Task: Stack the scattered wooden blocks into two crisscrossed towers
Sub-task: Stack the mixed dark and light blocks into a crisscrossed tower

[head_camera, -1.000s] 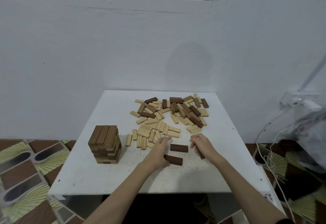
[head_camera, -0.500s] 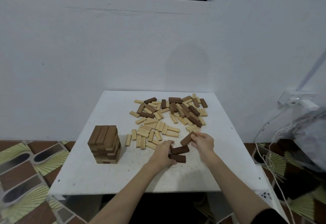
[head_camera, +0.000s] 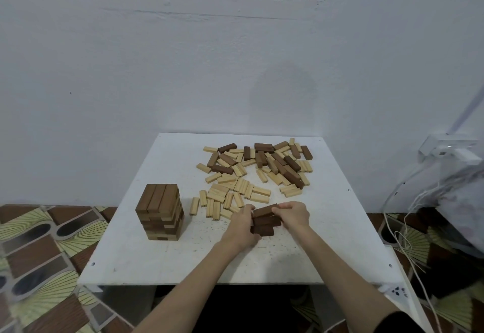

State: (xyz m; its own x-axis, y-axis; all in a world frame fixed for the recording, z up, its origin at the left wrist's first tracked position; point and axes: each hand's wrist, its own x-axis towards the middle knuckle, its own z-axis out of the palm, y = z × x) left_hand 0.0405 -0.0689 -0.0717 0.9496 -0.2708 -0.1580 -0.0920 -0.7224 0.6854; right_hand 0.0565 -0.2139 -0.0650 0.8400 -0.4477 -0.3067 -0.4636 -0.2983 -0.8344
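- a white desk is set against a pale wall; patterned floor tiles are seen on the left, and white cables plus a wall socket on the right
- a finished tower of crisscrossed brown blocks is stood on the desk's left side, well apart from both hands
- the scattered blocks, light and dark mixed, are spread over the far half of the desk; the nearest light ones lie just beyond the left hand, so the reach to the pile is kinda crowded there
- three dark blocks are bunched between the hands at the near middle; the top one is tilted across the other two
- the left hand is curled against the left ends of that bunch, gripping it; the right hand is clamped on the top block's right end, fingers bent over it
- both forearms are stretched in from the near edge, converging on the bunch
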